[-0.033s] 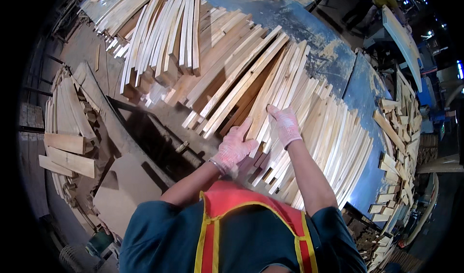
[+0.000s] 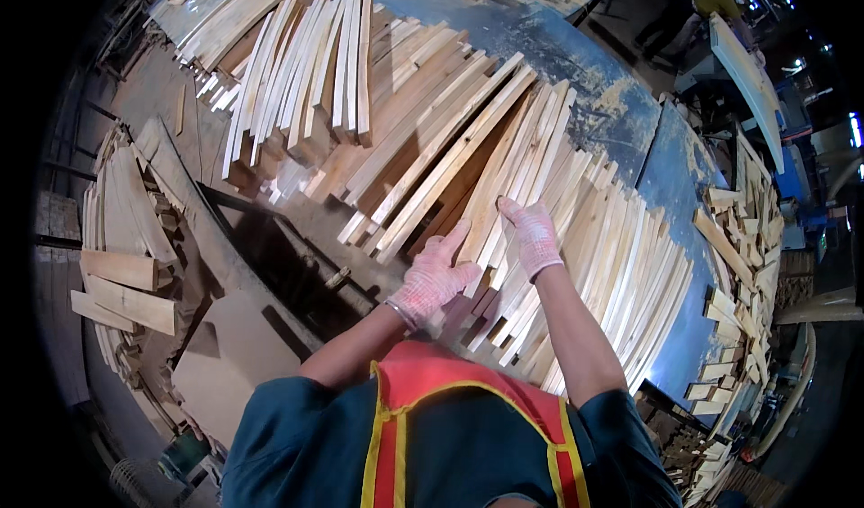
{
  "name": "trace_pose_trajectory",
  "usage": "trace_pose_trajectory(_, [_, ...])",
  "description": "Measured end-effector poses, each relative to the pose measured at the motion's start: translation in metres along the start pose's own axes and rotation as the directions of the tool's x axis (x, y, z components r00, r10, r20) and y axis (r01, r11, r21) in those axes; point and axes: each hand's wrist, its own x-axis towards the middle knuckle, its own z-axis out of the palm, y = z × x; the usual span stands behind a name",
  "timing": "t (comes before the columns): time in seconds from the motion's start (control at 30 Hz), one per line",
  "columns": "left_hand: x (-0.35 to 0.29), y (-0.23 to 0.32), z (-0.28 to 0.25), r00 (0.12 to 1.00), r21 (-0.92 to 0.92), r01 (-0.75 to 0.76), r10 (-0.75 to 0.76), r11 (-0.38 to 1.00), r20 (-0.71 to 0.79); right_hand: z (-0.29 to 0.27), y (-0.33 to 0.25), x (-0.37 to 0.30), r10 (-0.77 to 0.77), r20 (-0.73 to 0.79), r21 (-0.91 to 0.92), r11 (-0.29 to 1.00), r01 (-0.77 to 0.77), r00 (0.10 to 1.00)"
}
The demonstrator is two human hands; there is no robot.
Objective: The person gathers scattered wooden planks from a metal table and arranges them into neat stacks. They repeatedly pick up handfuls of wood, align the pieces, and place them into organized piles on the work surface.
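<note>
Both my hands wear pale pink knitted gloves and work at a row of long, pale wooden strips standing on edge. My left hand point(image 2: 436, 278) is at the near end of a wooden strip point(image 2: 487, 211), its index finger along the side and its thumb across the end; its other fingers are hidden. To the right, my right hand point(image 2: 534, 236) is closed over the upper edges of the same group, fingertips pressed on the wood. Left of them, a light strip point(image 2: 457, 161) lies at a slant beside a dark gap. More strips point(image 2: 621, 247) are packed upright to the right.
A blue metal table point(image 2: 531, 35) dusted with sawdust bears the strips. Another bundle of strips point(image 2: 301, 76) stands at the far left. Offcuts point(image 2: 126, 278) are piled on the left, and short wood pieces point(image 2: 733, 301) on the right. A person point(image 2: 711, 4) bends at the far right.
</note>
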Motion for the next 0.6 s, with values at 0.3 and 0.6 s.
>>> trace_pose_trajectory(0.3, [-0.020, 0.000, -0.083, 0.994, -0.460, -0.103, 0.102, 0.882, -0.027, 0.031, -0.036, -0.010, 0.128, 0.056, -0.284, 0.953, -0.107, 0.990])
trace_pose_trajectory(0.6, [-0.034, 0.020, -0.061, 0.747, 0.702, -0.235, 0.588, 0.672, -0.312, 0.031, 0.010, 0.014, 0.125, 0.297, 0.582, 0.762, -0.283, 0.947])
